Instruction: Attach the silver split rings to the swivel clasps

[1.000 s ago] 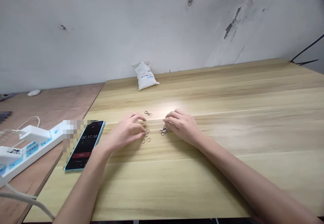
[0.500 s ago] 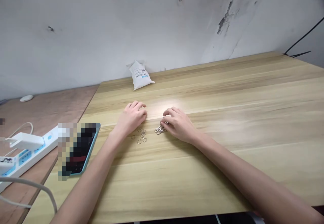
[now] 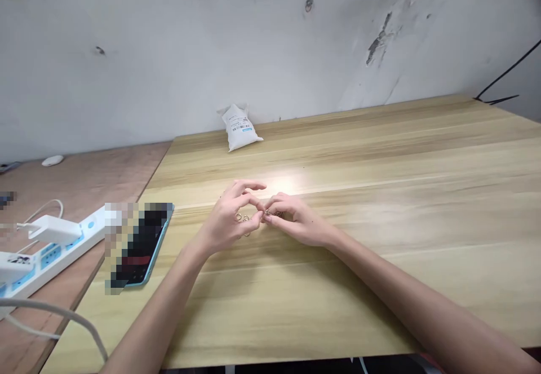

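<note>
Small silver metal rings [image 3: 243, 217] lie bunched under the left hand [image 3: 226, 222] on the pale wood bench [image 3: 346, 306], with silver clasps [image 3: 273, 214] just beside them under the right hand [image 3: 298, 223]. The fingers [image 3: 253, 200] of both hands curl inward and meet at the clasps, though whether they grip one I cannot tell. Beyond, against the wall [image 3: 296, 41], leans a white sachet [image 3: 234, 132] bearing a barcode label [image 3: 242, 128], its small print unreadable.
</note>
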Demonstrator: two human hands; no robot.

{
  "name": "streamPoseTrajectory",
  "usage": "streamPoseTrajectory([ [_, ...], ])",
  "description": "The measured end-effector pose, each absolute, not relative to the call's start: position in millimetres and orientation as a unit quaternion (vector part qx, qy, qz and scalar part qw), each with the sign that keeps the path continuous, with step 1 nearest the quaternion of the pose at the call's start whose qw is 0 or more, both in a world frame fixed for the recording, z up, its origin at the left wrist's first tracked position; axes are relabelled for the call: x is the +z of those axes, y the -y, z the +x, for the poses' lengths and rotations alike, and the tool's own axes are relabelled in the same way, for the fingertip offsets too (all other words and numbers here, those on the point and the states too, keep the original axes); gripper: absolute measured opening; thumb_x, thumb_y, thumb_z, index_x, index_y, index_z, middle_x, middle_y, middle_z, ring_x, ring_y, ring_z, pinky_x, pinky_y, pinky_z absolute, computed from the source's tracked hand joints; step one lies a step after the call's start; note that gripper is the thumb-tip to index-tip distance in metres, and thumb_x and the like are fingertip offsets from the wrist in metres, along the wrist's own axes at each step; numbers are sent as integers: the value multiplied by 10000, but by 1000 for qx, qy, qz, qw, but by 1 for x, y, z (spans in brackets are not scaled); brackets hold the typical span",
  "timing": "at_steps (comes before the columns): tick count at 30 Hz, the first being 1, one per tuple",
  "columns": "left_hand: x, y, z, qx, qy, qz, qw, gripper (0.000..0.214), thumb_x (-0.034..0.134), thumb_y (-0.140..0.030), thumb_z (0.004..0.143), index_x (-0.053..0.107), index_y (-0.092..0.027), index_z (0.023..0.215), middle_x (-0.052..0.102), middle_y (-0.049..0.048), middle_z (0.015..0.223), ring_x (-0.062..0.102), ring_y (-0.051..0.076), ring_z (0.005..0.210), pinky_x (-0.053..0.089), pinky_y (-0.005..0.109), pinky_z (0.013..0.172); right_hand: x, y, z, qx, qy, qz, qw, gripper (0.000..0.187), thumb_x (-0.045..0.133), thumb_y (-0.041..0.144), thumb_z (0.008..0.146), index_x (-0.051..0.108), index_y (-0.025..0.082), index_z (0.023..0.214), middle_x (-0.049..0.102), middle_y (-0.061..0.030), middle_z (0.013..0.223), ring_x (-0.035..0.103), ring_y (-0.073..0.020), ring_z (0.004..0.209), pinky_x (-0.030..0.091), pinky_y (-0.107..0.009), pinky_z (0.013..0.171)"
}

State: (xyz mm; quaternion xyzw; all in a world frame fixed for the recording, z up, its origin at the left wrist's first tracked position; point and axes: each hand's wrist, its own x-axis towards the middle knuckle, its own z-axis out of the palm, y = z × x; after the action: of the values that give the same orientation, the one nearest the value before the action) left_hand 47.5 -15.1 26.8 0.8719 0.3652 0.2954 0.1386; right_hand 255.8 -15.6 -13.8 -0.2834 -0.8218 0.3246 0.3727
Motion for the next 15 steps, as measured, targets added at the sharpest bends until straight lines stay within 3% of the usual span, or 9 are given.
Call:
streamPoseTrajectory([
  [3,19,14,44,281,-388,870,119,101,570,-128,837,627,-208,813,623,73,1202,566,226,1133,485,399,950,-18,12,257,257,849,-299,351,255,474,269,1000,672,176,870,665,-46,803,582,-145,754,427,-264,665],
  [9,6,12,45,223,-439,864,104,75,568,-201,875,619,-213,821,628,63,1220,563,240,1130,440,452,968,-23,17,252,-46,895,-308,319,259,426,146,989,676,172,929,669,-48,747,579,-158,697,348,-302,634],
  [15,7,12,42,243,-454,847,130,95,546,-236,913,624,-211,864,609,63,1225,543,236,1150,429,434,977,-14,30,247,-13,897,-258,359,205,487,168,954,657,197,842,688,-31,815,562,-140,704,402,-273,628],
])
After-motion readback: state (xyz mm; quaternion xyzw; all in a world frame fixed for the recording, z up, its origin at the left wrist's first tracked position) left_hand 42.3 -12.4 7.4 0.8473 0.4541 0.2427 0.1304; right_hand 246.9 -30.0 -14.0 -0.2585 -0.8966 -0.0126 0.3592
